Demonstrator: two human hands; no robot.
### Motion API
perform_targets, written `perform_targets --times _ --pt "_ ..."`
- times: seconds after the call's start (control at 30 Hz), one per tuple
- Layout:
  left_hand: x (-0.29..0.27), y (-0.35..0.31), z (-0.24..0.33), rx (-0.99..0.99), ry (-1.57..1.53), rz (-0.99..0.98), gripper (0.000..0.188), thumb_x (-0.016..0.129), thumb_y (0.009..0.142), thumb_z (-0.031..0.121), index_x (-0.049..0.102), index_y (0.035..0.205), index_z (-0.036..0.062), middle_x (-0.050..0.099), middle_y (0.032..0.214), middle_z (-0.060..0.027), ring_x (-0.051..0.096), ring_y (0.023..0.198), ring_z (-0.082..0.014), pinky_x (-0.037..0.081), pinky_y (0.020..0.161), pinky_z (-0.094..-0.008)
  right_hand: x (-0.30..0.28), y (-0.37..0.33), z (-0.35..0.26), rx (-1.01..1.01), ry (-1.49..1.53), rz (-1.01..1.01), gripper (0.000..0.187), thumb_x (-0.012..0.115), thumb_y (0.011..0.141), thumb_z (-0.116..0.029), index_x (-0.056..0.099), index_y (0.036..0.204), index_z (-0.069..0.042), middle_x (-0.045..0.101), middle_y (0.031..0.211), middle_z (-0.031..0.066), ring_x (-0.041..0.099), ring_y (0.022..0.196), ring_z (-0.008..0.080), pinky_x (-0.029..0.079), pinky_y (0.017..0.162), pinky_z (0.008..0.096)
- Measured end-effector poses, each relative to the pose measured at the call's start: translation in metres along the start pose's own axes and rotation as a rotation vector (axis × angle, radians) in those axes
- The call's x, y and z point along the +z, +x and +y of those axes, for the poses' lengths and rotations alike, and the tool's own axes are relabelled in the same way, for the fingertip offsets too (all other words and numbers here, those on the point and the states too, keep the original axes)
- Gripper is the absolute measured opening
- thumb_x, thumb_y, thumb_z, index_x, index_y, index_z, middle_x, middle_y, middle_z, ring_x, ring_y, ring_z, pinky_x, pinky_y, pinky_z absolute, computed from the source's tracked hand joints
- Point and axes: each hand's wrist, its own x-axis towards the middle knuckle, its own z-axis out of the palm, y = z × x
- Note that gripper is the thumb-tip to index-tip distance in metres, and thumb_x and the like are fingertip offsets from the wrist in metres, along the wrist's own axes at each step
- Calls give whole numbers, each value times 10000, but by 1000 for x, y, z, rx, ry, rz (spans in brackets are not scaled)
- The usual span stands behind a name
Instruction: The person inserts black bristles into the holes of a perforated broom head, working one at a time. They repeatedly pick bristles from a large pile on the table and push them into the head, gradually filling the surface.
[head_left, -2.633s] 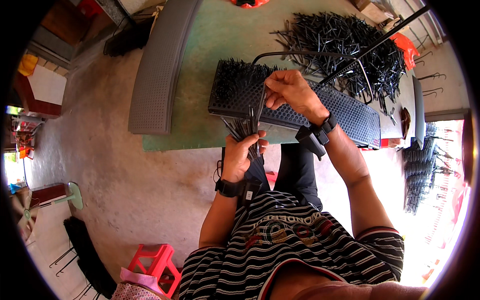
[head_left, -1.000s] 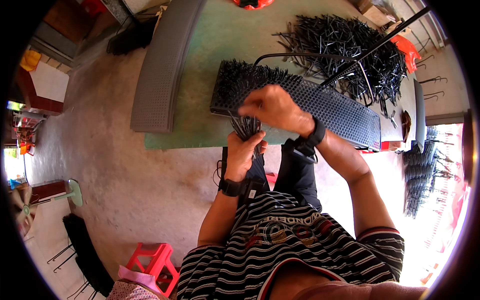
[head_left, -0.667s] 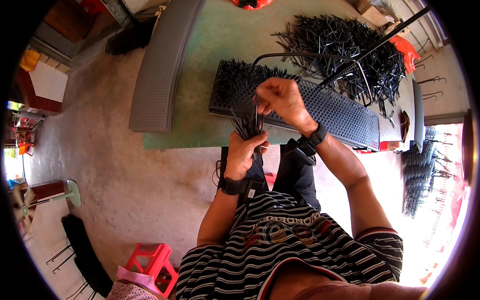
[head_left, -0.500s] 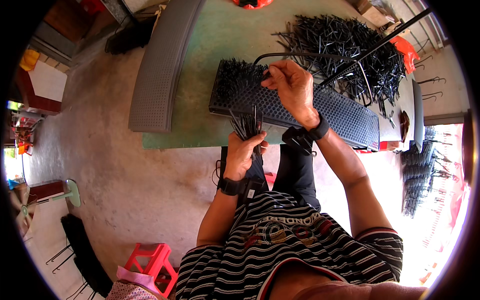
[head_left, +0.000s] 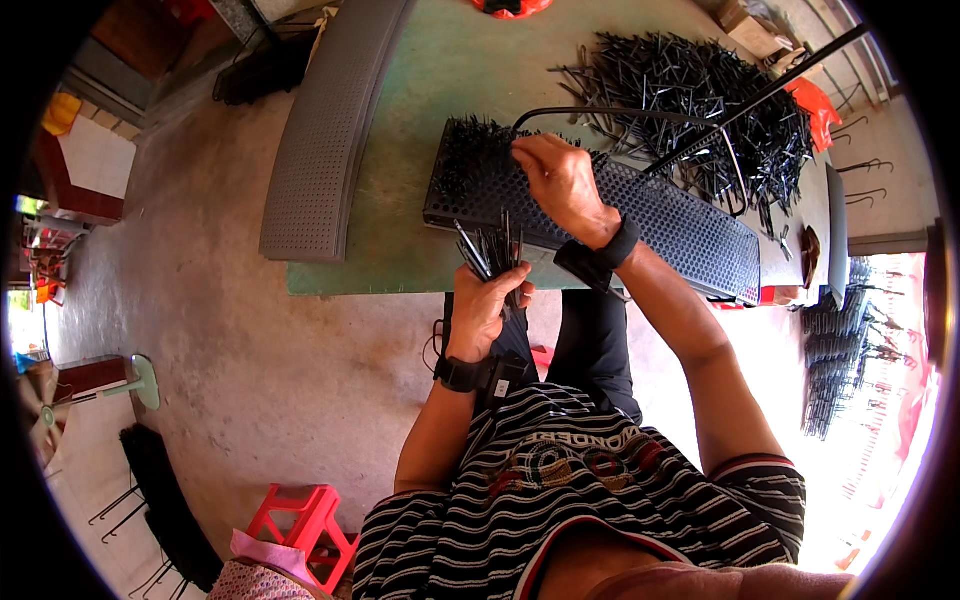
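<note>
My left hand (head_left: 480,312) is closed around a bundle of thin black plastic strips (head_left: 492,248), which fan upward in front of the table edge. My right hand (head_left: 568,190) hovers over a long black perforated panel (head_left: 680,235) on the table. Its thumb and fingers are pinched together at the border of the filled part; whatever lies between the fingertips is hidden. Black strips (head_left: 470,155) stand upright, packed close, in the panel's left end. Rows of open round holes run from there to its right end.
Behind the panel lies a big heap of loose black strips (head_left: 690,110). A bent black metal rod frame (head_left: 620,110) passes over the panel. Stacked grey perforated sheets (head_left: 315,170) stand at the table's left. A pink stool (head_left: 300,520) is on the floor at lower left.
My right hand has shifted slightly left along the panel, its fingertips now at the standing strips. The dark piece seen in its pinch earlier is hidden now. My left hand stays in place.
</note>
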Motion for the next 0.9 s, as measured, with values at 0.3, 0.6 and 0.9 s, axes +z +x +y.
perform_targets --times 0.3,0.6,0.9 --pt "1 2 -3 33 44 -78 162 692 759 -4 615 897 -37 643 785 -99 624 590 -188 481 478 -284 -17 -11 -31 79 152 -609 144 682 738 -164 688 810 -40 643 803 129 622 766 302 503 616 349" --pt "4 2 -5 -22 65 -100 171 697 759 5 605 900 -25 642 781 -93 620 590 -181 474 474 -276 -18 -10 -23 586 700 -173 135 598 827 -71 626 894 43 656 740 90 638 613 131 508 548 263" --pt "2 -1 -5 18 66 -99 160 680 769 5 601 906 -19 649 797 -94 619 600 -177 478 495 -282 -10 -5 -25 126 262 127 123 560 862 -8 527 980 5 636 744 125 673 655 186 509 530 276"
